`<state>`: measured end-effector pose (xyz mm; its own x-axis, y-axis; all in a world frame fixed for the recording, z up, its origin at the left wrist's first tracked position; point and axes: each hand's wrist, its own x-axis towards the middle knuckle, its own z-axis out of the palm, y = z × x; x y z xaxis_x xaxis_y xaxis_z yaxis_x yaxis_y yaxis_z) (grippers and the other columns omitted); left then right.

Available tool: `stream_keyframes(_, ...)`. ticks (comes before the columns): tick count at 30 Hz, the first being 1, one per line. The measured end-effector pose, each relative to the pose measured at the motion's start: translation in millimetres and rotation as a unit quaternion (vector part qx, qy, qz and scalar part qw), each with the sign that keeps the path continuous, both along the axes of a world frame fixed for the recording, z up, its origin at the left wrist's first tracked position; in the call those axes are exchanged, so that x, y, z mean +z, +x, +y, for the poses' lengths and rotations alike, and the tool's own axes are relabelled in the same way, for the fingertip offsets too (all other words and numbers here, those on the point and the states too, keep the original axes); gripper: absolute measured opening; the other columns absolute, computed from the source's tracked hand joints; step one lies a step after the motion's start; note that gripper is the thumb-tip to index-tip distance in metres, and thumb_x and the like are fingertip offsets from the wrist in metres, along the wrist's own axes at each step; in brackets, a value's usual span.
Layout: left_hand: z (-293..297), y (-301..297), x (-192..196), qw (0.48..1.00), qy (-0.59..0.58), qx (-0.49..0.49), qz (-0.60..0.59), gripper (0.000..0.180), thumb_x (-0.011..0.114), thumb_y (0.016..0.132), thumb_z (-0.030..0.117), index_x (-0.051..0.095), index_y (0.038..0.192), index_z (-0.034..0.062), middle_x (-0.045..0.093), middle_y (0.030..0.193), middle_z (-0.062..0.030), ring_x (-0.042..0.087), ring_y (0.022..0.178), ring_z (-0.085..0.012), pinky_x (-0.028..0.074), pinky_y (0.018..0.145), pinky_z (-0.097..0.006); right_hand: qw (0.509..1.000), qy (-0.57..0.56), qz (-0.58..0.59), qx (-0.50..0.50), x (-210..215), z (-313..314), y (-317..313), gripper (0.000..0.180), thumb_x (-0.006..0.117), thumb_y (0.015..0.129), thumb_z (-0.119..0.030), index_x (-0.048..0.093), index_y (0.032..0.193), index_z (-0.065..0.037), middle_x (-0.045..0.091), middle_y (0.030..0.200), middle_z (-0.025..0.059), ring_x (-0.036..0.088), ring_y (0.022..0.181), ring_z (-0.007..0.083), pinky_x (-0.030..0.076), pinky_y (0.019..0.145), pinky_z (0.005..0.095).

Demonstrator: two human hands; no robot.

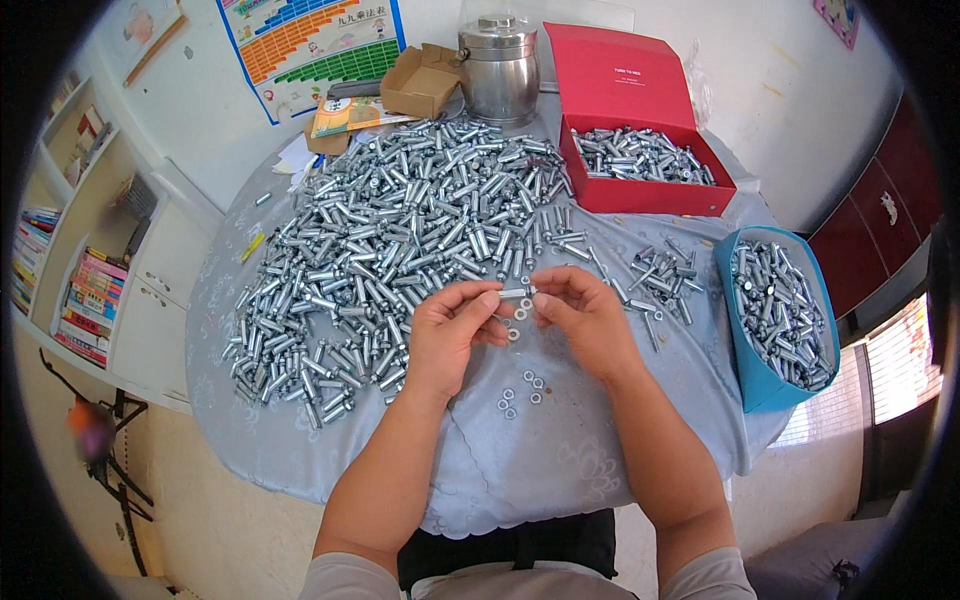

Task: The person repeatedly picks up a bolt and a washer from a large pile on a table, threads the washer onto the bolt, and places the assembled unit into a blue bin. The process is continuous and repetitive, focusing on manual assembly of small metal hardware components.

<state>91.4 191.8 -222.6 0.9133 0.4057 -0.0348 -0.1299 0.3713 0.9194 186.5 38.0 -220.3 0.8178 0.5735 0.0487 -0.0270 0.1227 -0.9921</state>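
Silver bolts, red box, blue box, pale floral tablecloth.

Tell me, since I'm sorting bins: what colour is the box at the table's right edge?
Blue box, seen in the head view.

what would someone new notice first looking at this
The big heap of silver bolts spread over the left and middle of the table. Then the left hand and right hand meeting near its centre, pinching one small bolt between them, with the red box behind.
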Motion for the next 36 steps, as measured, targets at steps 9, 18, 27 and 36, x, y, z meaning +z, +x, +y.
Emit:
stream_keyframes(9, 1.4, -1.4, -0.3, 1.000, 0.005, -0.008, 0.003, 0.020, 0.060, 0.093, 0.010, 0.065, 0.109, -0.0010, 0.070, 0.089, -0.0125, 0.065, 0.065, -0.0136, 0.057, 0.058, -0.027, 0.998, -0.048, 0.008, 0.031, 4.5, -5.6, 4.8, 0.023, 0.067, 0.090, -0.016, 0.064, 0.105, 0.000, 0.065, 0.089, 0.0030, 0.056, 0.072, 0.0079, 0.047, 0.065, 0.0236)
stream_keyframes(18, 0.4, -1.8, 1.1, 1.000, 0.002, -0.009, 0.007, 0.020, 0.059, 0.093, 0.011, 0.064, 0.109, -0.0005, 0.070, 0.089, -0.0121, 0.065, 0.066, -0.0134, 0.056, 0.059, -0.027, 0.998, -0.027, 0.027, 0.051, 2.2, -4.7, 2.7, 0.024, 0.067, 0.090, -0.014, 0.062, 0.107, 0.001, 0.063, 0.084, 0.0030, 0.056, 0.070, 0.0084, 0.046, 0.063, 0.0234)
stream_keyframes(27, 0.6, -0.8, -0.5, 1.000, 0.006, 0.000, 0.011, 0.020, 0.060, 0.093, 0.013, 0.065, 0.107, -0.0002, 0.069, 0.087, -0.0108, 0.064, 0.065, -0.0132, 0.056, 0.058, -0.028, 0.998, -0.009, 0.052, 0.044, 0.8, -3.6, 3.1, 0.018, 0.065, 0.089, -0.005, 0.062, 0.104, 0.001, 0.063, 0.088, 0.0044, 0.058, 0.072, 0.0096, 0.048, 0.065, 0.0231)
stream_keyframes(36, 2.2, 1.5, -1.1, 0.998, -0.016, 0.053, 0.005, 0.019, 0.063, 0.092, 0.012, 0.066, 0.107, 0.0000, 0.067, 0.081, -0.0074, 0.059, 0.060, -0.0103, 0.050, 0.053, -0.024, 0.982, 0.064, 0.176, 0.026, 7.2, -5.5, 4.5, 0.015, 0.065, 0.089, -0.011, 0.061, 0.100, -0.002, 0.059, 0.081, 0.0025, 0.054, 0.064, 0.0082, 0.044, 0.056, 0.0231)
